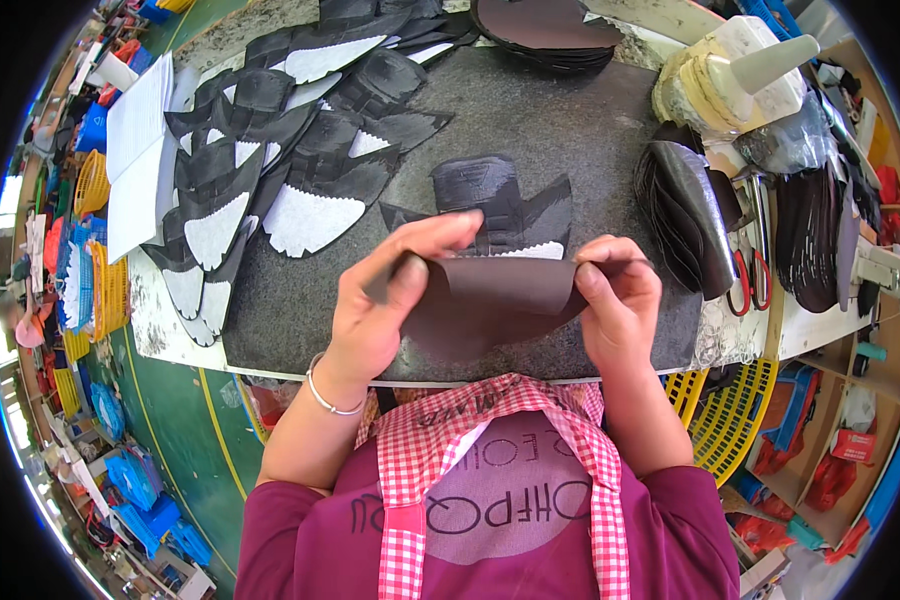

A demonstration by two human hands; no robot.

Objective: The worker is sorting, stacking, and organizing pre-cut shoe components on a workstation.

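Note:
A dark brown, flexible shoe-lining piece is stretched between my two hands, its upper edge folded over. My left hand pinches its left end between thumb and fingers, and my right hand grips the right end the same way. Just beyond it, a black shoe upper with a white toothed-edge part lies flat on the dark work mat. The brown piece hides the near part of that upper.
Overlapping black-and-white uppers cover the mat's left side, beside an open notebook. Brown pieces are stacked at the back and right. A white glue pot and red-handled scissors sit at the right.

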